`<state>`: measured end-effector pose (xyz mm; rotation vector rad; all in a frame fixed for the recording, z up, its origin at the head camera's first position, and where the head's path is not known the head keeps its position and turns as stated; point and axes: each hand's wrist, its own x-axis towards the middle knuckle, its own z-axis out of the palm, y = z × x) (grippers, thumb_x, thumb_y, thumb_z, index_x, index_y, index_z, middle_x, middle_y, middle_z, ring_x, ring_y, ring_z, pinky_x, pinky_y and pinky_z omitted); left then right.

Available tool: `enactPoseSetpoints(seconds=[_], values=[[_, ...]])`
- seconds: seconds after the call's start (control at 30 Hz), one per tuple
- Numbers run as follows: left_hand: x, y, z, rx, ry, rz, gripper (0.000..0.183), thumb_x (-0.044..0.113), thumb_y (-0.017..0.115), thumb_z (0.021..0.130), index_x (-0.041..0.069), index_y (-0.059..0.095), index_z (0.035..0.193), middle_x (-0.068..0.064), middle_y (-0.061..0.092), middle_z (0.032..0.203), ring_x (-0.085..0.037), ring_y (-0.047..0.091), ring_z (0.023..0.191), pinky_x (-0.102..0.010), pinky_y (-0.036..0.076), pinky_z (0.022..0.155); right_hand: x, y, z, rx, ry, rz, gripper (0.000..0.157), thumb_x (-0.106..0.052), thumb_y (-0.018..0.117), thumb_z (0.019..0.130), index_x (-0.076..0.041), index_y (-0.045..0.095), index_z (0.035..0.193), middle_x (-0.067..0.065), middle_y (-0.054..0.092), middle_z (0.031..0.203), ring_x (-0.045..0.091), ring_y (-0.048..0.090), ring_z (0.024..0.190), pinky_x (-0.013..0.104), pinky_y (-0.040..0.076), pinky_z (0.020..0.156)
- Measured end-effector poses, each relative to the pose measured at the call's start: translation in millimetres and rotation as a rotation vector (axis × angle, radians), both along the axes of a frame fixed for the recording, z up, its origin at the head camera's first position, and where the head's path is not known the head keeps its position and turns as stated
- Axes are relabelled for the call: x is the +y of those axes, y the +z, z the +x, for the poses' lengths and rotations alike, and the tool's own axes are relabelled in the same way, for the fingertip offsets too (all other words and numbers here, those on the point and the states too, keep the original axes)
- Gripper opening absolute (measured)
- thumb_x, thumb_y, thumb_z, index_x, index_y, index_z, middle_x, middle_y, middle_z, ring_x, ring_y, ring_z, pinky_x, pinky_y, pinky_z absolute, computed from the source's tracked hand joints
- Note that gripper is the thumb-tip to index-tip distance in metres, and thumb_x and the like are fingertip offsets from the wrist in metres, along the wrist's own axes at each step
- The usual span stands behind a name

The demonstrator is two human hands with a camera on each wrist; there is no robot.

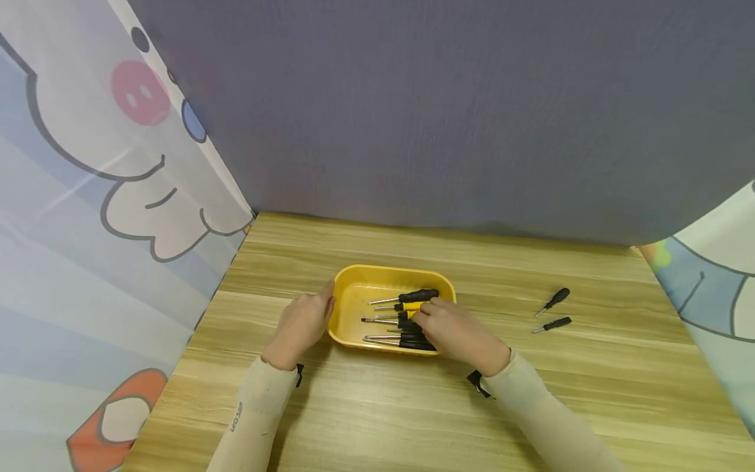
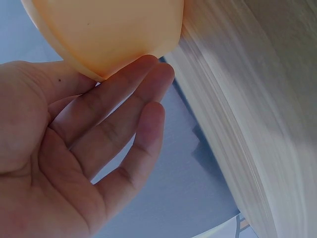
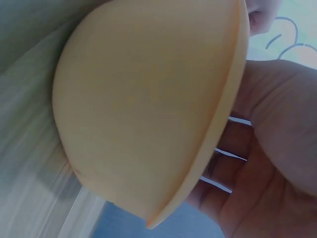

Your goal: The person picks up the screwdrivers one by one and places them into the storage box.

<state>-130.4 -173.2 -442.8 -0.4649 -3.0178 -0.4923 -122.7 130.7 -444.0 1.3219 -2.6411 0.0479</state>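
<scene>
A yellow plastic tray (image 1: 349, 307) sits on the wooden table. My left hand (image 1: 301, 326) pinches its left rim, thumb over the edge and fingers along the outer wall, as the left wrist view shows. Several screwdrivers (image 1: 419, 296) lie in the tray's right half, shafts pointing left, with mostly black handles and some yellow. My right hand (image 1: 457, 330) reaches over the right rim, fingertips right at a yellow and black screwdriver handle (image 1: 411, 315). In the right wrist view the tray's wall hides these fingertips; whether they grip the handle I cannot tell.
Two small black-handled screwdrivers, one (image 1: 554, 300) behind the other (image 1: 553, 324), lie on the table right of the tray. A dark grey panel (image 1: 460, 131) stands along the table's back edge. Cartoon-printed curtains (image 1: 77, 216) hang at both sides.
</scene>
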Motion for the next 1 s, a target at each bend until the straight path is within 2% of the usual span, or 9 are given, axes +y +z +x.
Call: enactPoseSetpoints(seconds=[0.23, 0.43, 0.6, 0.8, 1.0], values=[[-0.6, -1.3, 0.3, 0.001, 0.001, 0.001, 0.041, 0.015, 0.054, 0.104, -0.004, 0.054, 0.141, 0.000, 0.043, 0.053, -0.014, 0.039, 0.042, -0.027, 0.034, 0.037, 0.1, 2.1, 3.8, -0.017, -0.012, -0.008, 0.017, -0.006, 0.076, 0.086, -0.007, 0.074, 0.103, 0.004, 0.067, 0.092, 0.021, 0.061, 0.081, 0.034, 0.053, 0.076], [0.0, 0.7, 0.4, -0.011, 0.007, -0.002, 0.042, 0.016, 0.054, 0.105, -0.003, 0.053, 0.142, -0.001, 0.043, 0.053, -0.014, 0.038, 0.042, -0.028, 0.034, 0.037, 7.3, 8.9, 3.2, -0.025, -0.022, -0.066, 0.018, -0.005, 0.079, 0.084, -0.004, 0.070, 0.100, 0.006, 0.064, 0.092, 0.022, 0.059, 0.080, 0.034, 0.051, 0.070], [0.3, 0.6, 0.3, -0.005, 0.002, -0.001, 0.042, 0.015, 0.055, 0.104, -0.004, 0.054, 0.141, 0.000, 0.042, 0.052, -0.014, 0.037, 0.042, -0.027, 0.033, 0.037, 21.1, 16.1, 1.1, 0.003, -0.038, -0.156, 0.023, -0.002, 0.082, 0.080, -0.003, 0.069, 0.100, 0.007, 0.062, 0.092, 0.023, 0.058, 0.080, 0.035, 0.051, 0.070], [-0.2, 0.9, 1.3, 0.006, -0.014, -0.002, 0.041, 0.013, 0.055, 0.104, -0.005, 0.054, 0.140, 0.001, 0.040, 0.050, -0.011, 0.032, 0.041, -0.025, 0.030, 0.037, 42.6, 20.2, 1.9, -0.016, -0.095, -0.184, 0.026, -0.002, 0.082, 0.081, -0.004, 0.070, 0.104, 0.006, 0.064, 0.095, 0.023, 0.060, 0.087, 0.036, 0.052, 0.076], [-0.4, 0.5, 1.4, 0.008, -0.011, 0.005, 0.040, 0.013, 0.055, 0.104, -0.005, 0.054, 0.140, 0.002, 0.040, 0.051, -0.011, 0.034, 0.041, -0.025, 0.030, 0.037, 59.4, 20.0, 2.7, -0.025, -0.107, -0.231, 0.030, 0.003, 0.082, 0.079, -0.001, 0.070, 0.107, 0.008, 0.064, 0.096, 0.025, 0.060, 0.087, 0.040, 0.053, 0.076]])
